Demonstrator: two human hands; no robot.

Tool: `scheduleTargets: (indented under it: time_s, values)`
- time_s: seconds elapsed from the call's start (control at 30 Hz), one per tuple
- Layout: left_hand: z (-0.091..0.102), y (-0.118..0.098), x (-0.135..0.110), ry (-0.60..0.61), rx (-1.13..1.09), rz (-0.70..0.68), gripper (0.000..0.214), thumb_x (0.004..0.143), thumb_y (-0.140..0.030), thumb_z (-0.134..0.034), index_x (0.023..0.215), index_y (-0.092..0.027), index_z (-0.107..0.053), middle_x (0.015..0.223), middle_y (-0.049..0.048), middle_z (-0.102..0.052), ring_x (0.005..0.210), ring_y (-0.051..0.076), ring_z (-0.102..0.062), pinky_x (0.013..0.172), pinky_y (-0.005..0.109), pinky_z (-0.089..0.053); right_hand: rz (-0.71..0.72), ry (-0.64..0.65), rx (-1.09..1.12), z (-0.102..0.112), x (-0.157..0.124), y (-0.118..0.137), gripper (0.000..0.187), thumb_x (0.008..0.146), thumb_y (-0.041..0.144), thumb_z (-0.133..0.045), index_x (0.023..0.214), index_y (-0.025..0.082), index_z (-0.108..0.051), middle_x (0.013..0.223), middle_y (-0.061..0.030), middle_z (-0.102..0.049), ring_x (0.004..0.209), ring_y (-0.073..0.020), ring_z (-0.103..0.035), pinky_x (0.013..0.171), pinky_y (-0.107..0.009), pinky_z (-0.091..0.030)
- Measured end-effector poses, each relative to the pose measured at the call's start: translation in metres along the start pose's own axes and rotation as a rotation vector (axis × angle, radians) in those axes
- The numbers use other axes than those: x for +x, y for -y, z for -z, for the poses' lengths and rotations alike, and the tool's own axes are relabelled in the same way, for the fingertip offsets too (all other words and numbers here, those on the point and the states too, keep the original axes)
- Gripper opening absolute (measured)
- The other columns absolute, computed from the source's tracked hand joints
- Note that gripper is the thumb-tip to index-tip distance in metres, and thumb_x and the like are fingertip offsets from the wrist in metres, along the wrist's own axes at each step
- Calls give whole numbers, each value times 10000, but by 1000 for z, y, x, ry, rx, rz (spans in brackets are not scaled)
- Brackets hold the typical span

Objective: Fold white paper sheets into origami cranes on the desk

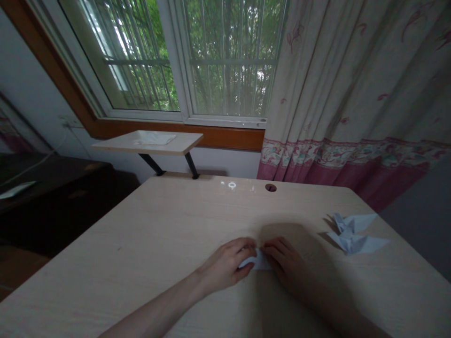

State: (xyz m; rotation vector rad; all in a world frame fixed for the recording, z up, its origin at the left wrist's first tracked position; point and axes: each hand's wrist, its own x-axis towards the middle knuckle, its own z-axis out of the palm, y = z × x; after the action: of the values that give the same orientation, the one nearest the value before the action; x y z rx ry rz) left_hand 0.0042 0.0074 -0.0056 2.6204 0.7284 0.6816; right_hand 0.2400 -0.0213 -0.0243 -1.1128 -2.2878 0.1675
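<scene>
A small folded piece of white paper [261, 261] lies on the wooden desk [169, 230] between my two hands. On its left side my left hand [232, 263] grips the paper, thumb below and curled fingers above. My right hand [283, 260] presses its bent fingers on the paper's right part, and those fingers hide that edge. The fingertips of both hands come close together at the paper's top. Off to the right, two folded paper cranes [354, 241] rest side by side on the desk, apart from my right hand.
A small raised shelf [132, 143] on black legs stands at the desk's back left, with white paper [155, 137] on it. A round cable hole [270, 188] sits near the back edge. Behind are a barred window and a curtain [317, 103]. A dark cabinet [63, 197] stands left.
</scene>
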Motion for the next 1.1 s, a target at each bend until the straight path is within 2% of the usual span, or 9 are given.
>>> scheduleTargets:
  time_s: [0.07, 0.17, 0.27, 0.47, 0.67, 0.9, 1.1]
  values:
    - [0, 1, -1, -6, 25, 7, 218, 907, -181, -598, 1124, -204, -602, 1228, 89, -611, 1125, 229, -596, 969, 367, -507, 7, 2, -2, 3, 2, 2, 343, 822, -22, -477, 1028, 200, -639, 1014, -81, -686, 974, -237, -617, 879, -446, -528]
    - [1, 2, -1, 5, 72, 9, 250, 884, -288, -682, 1112, -214, -610, 1232, 79, -622, 1131, 247, -587, 973, 403, -489, 2, 0, 31, 4, 3, 5, 294, 859, 6, -482, 1028, 187, -639, 1027, -91, -677, 984, -231, -613, 885, -429, -526]
    - [3, 3, 0, 5, 106, -2, 233, 906, -313, -674, 1109, -220, -609, 1234, 62, -627, 1137, 237, -576, 972, 398, -471, -11, -10, 43, 3, 2, 7, 286, 884, 22, -469, 1034, 188, -647, 1034, -93, -672, 988, -222, -615, 897, -419, -527]
    - [2, 2, -1, -41, 114, -41, 115, 987, -238, -548, 1062, -223, -635, 1204, 40, -637, 1133, 202, -562, 970, 359, -439, -37, 31, 18, 2, 0, 8, 316, 875, 26, -478, 1096, 159, -661, 1072, -118, -675, 1017, -247, -610, 933, -453, -515]
    - [-1, 8, -3, -36, 94, -87, 325, 930, -11, -470, 1100, -235, -633, 1143, 25, -661, 1100, 198, -559, 966, 352, -421, -56, 57, 76, 6, 1, 13, 303, 899, 67, -470, 1093, 182, -673, 1080, -116, -660, 1012, -240, -610, 896, -408, -540]
    - [-3, 12, -3, -64, 89, -62, 360, 883, 21, -490, 1096, -231, -637, 1088, 19, -682, 1029, 206, -579, 924, 350, -434, -47, 47, 212, 8, 1, 12, 293, 912, 76, -466, 1059, 205, -684, 1039, -94, -642, 978, -220, -616, 874, -371, -546]
    - [-1, 12, -2, -83, 73, -63, 366, 890, 27, -438, 1078, -211, -644, 1062, 31, -700, 994, 196, -618, 895, 335, -478, -18, 50, 176, 6, -2, 11, 302, 910, 71, -460, 1002, 211, -712, 1046, -88, -664, 982, -216, -628, 885, -385, -545]
